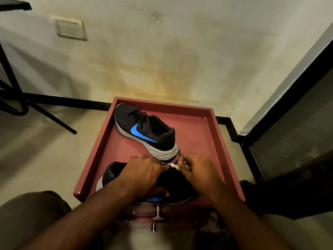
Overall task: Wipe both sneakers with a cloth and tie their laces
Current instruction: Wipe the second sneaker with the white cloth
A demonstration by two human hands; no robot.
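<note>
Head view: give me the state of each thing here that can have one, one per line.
Far sneaker: upright on the tray, laces look tied, untouched.
Near sneaker: on the tray, under both hands.
Left hand: rests on the near sneaker, grip unclear.
Right hand: fingers curled, pinching a small white piece.
Red tray: holds both sneakers.

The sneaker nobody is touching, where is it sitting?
In the head view the far sneaker sits in the back left part of the red tray, toe toward the wall, its heel just beyond both hands and the near sneaker.
</note>
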